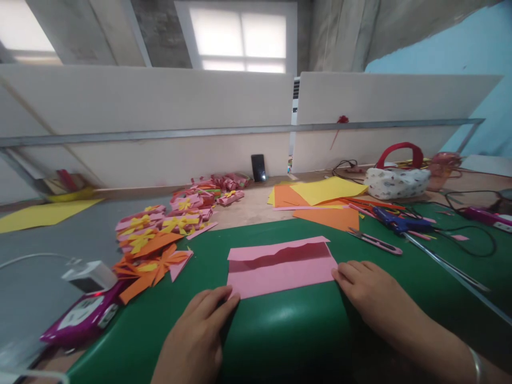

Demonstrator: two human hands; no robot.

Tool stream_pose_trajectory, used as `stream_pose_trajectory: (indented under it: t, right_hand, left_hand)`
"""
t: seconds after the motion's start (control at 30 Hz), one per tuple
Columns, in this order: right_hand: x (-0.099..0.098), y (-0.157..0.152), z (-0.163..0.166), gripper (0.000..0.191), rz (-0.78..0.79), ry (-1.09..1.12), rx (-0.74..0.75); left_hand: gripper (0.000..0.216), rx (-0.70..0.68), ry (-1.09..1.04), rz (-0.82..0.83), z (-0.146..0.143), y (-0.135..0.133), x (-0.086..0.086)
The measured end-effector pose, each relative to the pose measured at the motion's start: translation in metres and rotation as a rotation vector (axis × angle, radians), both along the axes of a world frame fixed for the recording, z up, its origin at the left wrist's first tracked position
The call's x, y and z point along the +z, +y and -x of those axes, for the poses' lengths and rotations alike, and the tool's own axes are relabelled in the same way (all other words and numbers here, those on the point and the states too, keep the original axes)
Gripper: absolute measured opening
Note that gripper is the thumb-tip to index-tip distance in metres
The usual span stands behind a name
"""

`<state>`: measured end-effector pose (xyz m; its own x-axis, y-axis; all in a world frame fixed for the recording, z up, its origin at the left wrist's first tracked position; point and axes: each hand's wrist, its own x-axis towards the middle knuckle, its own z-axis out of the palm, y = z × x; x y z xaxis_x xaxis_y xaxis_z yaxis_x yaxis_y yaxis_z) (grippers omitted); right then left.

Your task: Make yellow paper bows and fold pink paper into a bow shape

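Note:
A folded pink paper sheet (280, 266) lies flat on the green cutting mat (288, 325) in front of me, its two long edges folded toward the middle. My left hand (200, 330) rests on the mat with its fingertips on the sheet's lower left corner, fingers stretched out together. My right hand (366, 288) lies at the sheet's right edge, fingers flat and pressing that end down. Neither hand holds anything.
Folded pink, yellow and orange paper pieces (160, 240) are piled at the left. Yellow and orange sheets (320, 197) lie behind the mat. Scissors (376, 241), a blue glue gun (394, 221) with cable, and a bag (396, 178) sit at the right. A magenta device (84, 314) lies front left.

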<state>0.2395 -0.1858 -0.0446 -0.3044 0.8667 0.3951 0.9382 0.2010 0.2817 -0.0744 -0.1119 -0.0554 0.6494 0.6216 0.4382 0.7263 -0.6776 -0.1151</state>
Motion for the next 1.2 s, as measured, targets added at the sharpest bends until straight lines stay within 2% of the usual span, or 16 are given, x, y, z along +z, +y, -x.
stream_pose_trajectory:
  t: [0.13, 0.23, 0.33, 0.47, 0.57, 0.67, 0.77, 0.83, 0.97, 1.03, 1.1, 1.2]
  right_hand:
    - [0.012, 0.005, -0.001, 0.036, -0.013, 0.089, -0.026]
    - [0.026, 0.012, 0.006, 0.033, -0.011, 0.175, 0.070]
    - [0.039, 0.023, 0.020, 0.027, 0.054, 0.271, 0.193]
    - [0.047, 0.041, 0.037, 0.031, 0.156, 0.283, 0.237]
    - [0.048, 0.051, 0.041, 0.036, 0.273, 0.320, 0.246]
    - [0.052, 0.055, 0.042, 0.034, 0.383, 0.441, 0.231]
    - [0.064, 0.058, 0.043, 0.025, 0.411, 0.544, 0.235]
    - [0.076, 0.062, 0.042, 0.015, 0.373, 0.555, 0.294]
    - [0.095, 0.076, 0.037, 0.024, 0.172, 0.439, 0.538]
    - [0.099, 0.083, 0.034, 0.025, 0.055, 0.370, 0.640]
    - [0.099, 0.092, 0.032, 0.027, -0.049, 0.385, 0.695]
    - [0.097, 0.106, 0.030, 0.026, -0.187, 0.560, 0.736]
  left_hand:
    - [0.049, 0.031, -0.095, -0.033, 0.003, 0.000, -0.007]
    - [0.048, 0.053, -0.161, -0.032, 0.001, -0.002, -0.009]
    - [0.046, 0.104, -0.238, -0.026, -0.003, -0.004, -0.008]
    - [0.057, 0.188, -0.317, 0.066, -0.011, -0.007, -0.002]
    - [0.057, 0.229, -0.381, 0.157, -0.017, -0.010, 0.003]
    - [0.053, 0.275, -0.477, 0.210, -0.025, -0.011, 0.010]
    - [0.050, 0.301, -0.558, 0.252, -0.028, -0.008, 0.023]
    - [0.050, 0.294, -0.621, 0.298, -0.025, -0.006, 0.039]
    - [0.044, 0.291, -0.838, 0.474, -0.019, -0.002, 0.083]
    - [0.043, 0.330, -0.996, 0.455, -0.020, 0.003, 0.102]
    - [0.046, 0.307, -1.036, 0.427, -0.026, 0.014, 0.113]
    - [0.047, 0.227, -0.964, 0.522, -0.043, 0.044, 0.113]
